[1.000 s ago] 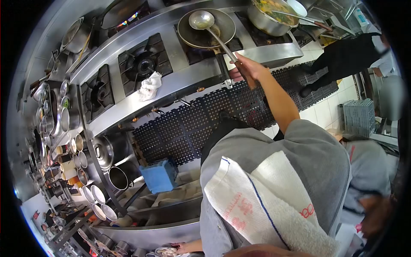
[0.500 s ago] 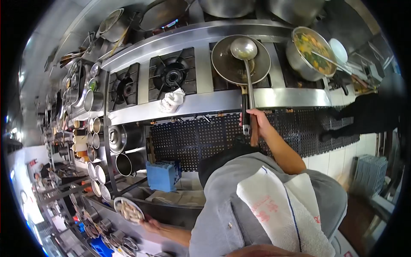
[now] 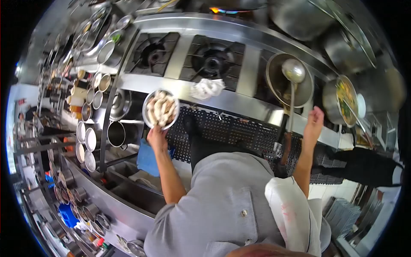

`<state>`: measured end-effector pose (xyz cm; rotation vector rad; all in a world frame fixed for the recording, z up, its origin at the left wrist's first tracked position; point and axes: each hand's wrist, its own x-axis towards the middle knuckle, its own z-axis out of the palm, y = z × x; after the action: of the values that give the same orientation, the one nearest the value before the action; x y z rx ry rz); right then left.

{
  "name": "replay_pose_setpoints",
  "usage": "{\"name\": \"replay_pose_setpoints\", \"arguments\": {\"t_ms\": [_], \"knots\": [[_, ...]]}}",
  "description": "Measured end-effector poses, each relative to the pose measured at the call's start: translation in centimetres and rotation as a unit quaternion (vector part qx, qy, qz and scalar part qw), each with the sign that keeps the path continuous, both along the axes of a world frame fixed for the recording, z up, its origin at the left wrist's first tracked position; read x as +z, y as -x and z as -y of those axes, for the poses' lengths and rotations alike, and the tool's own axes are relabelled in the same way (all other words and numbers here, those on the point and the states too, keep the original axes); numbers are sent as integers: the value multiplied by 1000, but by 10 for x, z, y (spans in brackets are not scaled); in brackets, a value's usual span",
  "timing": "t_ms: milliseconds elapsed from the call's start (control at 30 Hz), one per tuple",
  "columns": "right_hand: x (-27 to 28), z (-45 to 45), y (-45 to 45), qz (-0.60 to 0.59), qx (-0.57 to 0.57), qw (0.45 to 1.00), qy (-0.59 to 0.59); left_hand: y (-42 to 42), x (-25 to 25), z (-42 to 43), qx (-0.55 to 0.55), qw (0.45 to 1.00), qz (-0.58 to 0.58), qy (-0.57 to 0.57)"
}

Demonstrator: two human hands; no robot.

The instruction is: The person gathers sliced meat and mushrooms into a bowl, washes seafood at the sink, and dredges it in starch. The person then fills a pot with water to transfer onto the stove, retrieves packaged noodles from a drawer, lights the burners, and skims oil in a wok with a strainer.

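My left hand point(image 3: 157, 138) grips the rim of a round metal bowl point(image 3: 149, 119) over the floor mat in front of the stove. Pale, elongated food pieces point(image 3: 161, 108) fill it, their kind unclear. My right hand point(image 3: 314, 122) is raised at the stove's front edge with its fingers loosely extended, holding nothing. Just left of it, a wok point(image 3: 274, 88) sits on a burner, its black handle point(image 3: 281, 128) jutting towards me. A long-handled ladle point(image 3: 293, 70) rests in the wok, its wooden handle end beside the wok handle.
Two gas burners point(image 3: 212, 62) lie left of the wok, with a crumpled white cloth point(image 3: 207, 88) on the front ledge. A pot of vegetables point(image 3: 338, 103) stands at the right. A person in black point(image 3: 364, 167) is beyond it. Pans and containers point(image 3: 90, 139) line the left.
My left hand has brought the bowl up from the lower left to the stove front. My right hand has let go of the ladle handle and moved right. The view has turned.
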<state>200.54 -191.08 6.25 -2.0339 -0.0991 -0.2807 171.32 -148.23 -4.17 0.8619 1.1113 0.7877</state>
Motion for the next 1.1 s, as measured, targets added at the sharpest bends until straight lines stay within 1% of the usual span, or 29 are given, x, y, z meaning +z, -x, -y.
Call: {"name": "replay_pose_setpoints", "arguments": {"t_ms": [33,67,100,167,200,233,267,300,333,367,400,433,467,500,533,600,633,700,733,767,833,867,900,933,967,1000,1033,1067,1100], "knots": [[31,-35,-2,3,30,999,-27,-10,-13,-19,-21,1000,-13,4],[49,-74,-2,13,78,997,-17,-23,-18,-33,-48,999,6,-2],[60,-117,-3,26,123,992,-9,-37,-17,-46,-82,996,-10,-13],[68,-210,-8,30,242,970,7,-56,-38,-76,-129,992,-16,-3],[62,-258,-15,2,288,957,-28,-61,-38,-87,-176,983,-40,-24],[71,-312,-17,-6,322,946,-29,-67,-57,-99,-186,982,-27,-6],[59,-363,-34,-9,385,918,-97,-70,-53,-109,-206,977,-31,34],[69,-417,-41,-73,396,907,-126,-71,-59,-116,-226,973,-3,50],[75,-467,-57,-130,422,880,-178,-69,-52,-120,-256,965,18,61],[78,-518,-76,-167,427,855,-243,-63,-56,-131,-320,944,12,76],[79,-567,-102,-227,428,823,-297,-58,-51,-139,-360,928,11,96],[88,-611,-125,-330,401,781,-348,-52,-43,-145,-359,927,2,108],[97,-653,-146,-397,343,747,-409,-43,-46,-153,-354,930,-10,99],[103,-690,-166,-460,285,700,-465,-32,-45,-163,-340,937,-20,78],[104,-718,-187,-452,290,701,-469,-18,-43,-173,-316,946,-21,70],[104,-764,-226,-449,272,625,-578,16,-52,-191,-242,966,-23,87],[115,-778,-243,-445,276,624,-580,36,-60,-201,-201,973,-35,105],[120,-785,-273,-486,305,580,-579,76,-70,-217,-132,979,-72,137],[111,-774,-281,-504,309,558,-582,97,-77,-223,-106,980,-76,149],[104,-754,-284,-499,289,561,-594,115,-85,-228,-81,980,-81,161],[100,-702,-287,-489,306,636,-512,145,-104,-235,-24,978,-90,188],[89,-666,-281,-405,351,727,-430,152,-108,-238,-47,975,-100,192],[80,-625,-272,-309,365,799,-365,161,-113,-240,-53,970,-124,203],[82,-582,-251,-204,362,870,-266,165,-115,-242,-55,964,-145,214],[78,-546,-240,-164,276,913,-250,166,-119,-244,-67,962,-149,218],[73,-507,-248,-180,245,929,-210,162,-126,-248,-83,955,-171,227],[84,-468,-249,-215,219,934,-185,161,-134,-252,-97,947,-194,236],[92,-438,-251,-191,177,958,-123,159,-142,-260,-202,933,-244,173],[103,-417,-249,-183,134,972,-54,152,-148,-266,-209,930,-247,174]]}}
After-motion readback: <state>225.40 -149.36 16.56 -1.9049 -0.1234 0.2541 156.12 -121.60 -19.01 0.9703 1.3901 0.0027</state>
